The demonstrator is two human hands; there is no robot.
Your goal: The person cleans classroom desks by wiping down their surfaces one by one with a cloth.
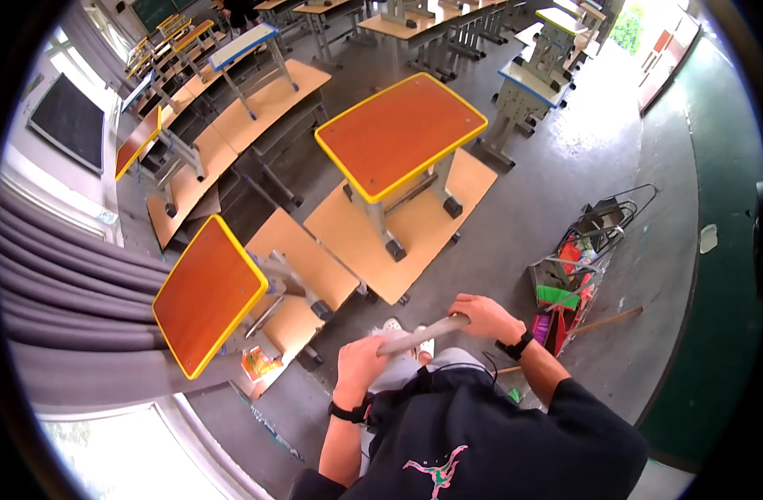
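My left hand (361, 364) and my right hand (485, 317) are closed round the two ends of a pale grey cloth or strip (423, 335), stretched between them in front of my body. Just beyond my hands, a stool with an orange-red top and yellow rim (402, 133) stands on a light wooden desk (390, 271). Another orange-red top with a yellow rim (208, 296) is tilted on its side on the desk at the left. An orange and green packet (259, 364) lies on a desk corner near my left hand.
Rows of desks (211, 142) with stools on them stretch behind. Dustpans and other cleaning tools (565, 292) lie against the wall at the right, below a green board (731, 275). A grey curtain (82, 292) hangs at the left. Another person (238, 10) is far back.
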